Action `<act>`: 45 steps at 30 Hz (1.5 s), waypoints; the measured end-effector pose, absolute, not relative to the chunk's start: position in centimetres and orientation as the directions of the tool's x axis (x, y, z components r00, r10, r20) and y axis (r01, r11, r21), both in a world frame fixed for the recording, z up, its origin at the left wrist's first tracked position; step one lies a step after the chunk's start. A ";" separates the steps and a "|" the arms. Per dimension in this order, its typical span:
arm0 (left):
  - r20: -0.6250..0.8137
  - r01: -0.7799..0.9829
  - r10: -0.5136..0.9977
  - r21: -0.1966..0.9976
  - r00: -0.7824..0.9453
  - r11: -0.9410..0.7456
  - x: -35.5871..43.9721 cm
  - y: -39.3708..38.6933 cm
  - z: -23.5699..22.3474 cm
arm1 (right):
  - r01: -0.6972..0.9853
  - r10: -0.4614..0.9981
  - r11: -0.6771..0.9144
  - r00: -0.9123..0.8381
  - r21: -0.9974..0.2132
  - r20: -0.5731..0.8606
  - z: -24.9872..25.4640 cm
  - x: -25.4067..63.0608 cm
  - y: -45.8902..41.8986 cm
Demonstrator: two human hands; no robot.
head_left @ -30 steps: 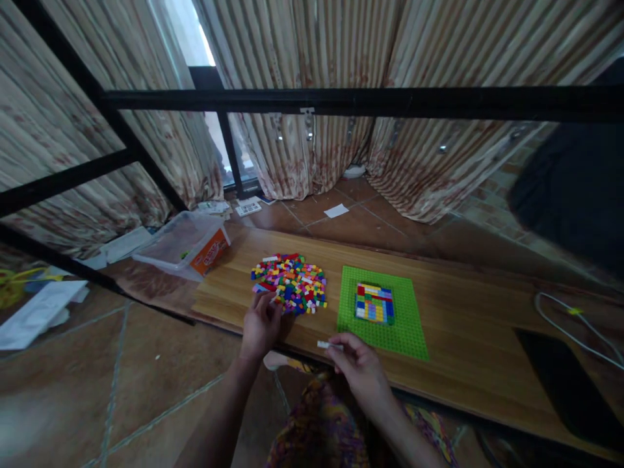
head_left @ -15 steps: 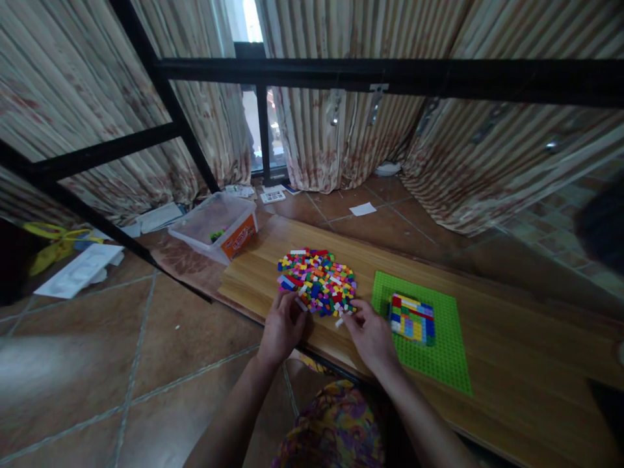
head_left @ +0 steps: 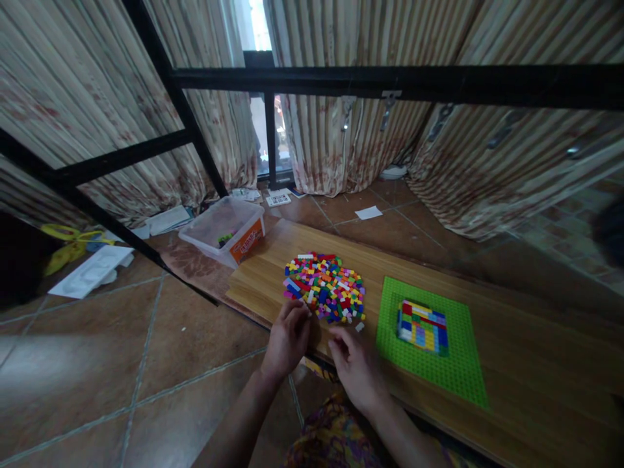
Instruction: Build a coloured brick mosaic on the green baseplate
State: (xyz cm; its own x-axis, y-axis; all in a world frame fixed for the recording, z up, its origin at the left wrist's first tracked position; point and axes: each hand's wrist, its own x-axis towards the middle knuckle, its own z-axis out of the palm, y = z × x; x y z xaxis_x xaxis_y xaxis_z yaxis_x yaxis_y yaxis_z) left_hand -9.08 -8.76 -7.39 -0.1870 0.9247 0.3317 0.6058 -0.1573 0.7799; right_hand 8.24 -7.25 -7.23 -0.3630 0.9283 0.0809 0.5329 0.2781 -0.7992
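A heap of small coloured toy bricks (head_left: pixel 326 286) lies on the wooden board. At its near left edge is my left hand (head_left: pixel 287 338), its thumb and fingers pinched around a small pale brick (head_left: pixel 307 309). My right hand (head_left: pixel 355 367) hovers by the board's near edge, with fingers curled together; whether they hold anything is hidden. A loose white brick (head_left: pixel 359 327) lies just beyond the right fingers. Farther right is a green studded baseplate (head_left: pixel 424 377), carrying a low block of joined multicoloured bricks (head_left: pixel 423 327).
The long wooden board (head_left: pixel 526 344) runs off to the right. A clear plastic box (head_left: pixel 207 224) with an orange label and a few bricks inside stands at its left end. A white moulded tray (head_left: pixel 90 273) and a paper (head_left: pixel 369 212) lie on the tiled floor.
My right hand has drawn back from the heap toward the board's near edge, leaving the white brick lying there. My left hand stays pinched by the heap. The view has shifted slightly.
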 end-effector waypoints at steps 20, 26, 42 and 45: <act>0.337 0.597 0.885 0.798 -0.321 -0.088 -9.8 -7.3 -7.4 | 0.558 0.916 0.373 -0.350 -0.741 0.198 -6.0 7.5 1.9; 0.298 0.601 0.893 0.798 -0.337 -0.040 -10.2 -6.8 -7.8 | 0.634 0.861 0.486 -0.464 -0.602 0.207 -5.8 6.8 1.9; 0.244 0.449 0.833 0.893 -0.496 0.006 -10.8 -6.7 -7.5 | 0.747 0.830 0.544 -0.544 -0.382 0.119 -4.9 4.3 2.7; 0.134 0.357 0.809 0.929 -0.572 0.099 -11.6 -6.2 -7.7 | 0.715 0.813 0.573 -0.557 -0.401 0.168 -5.3 4.4 3.0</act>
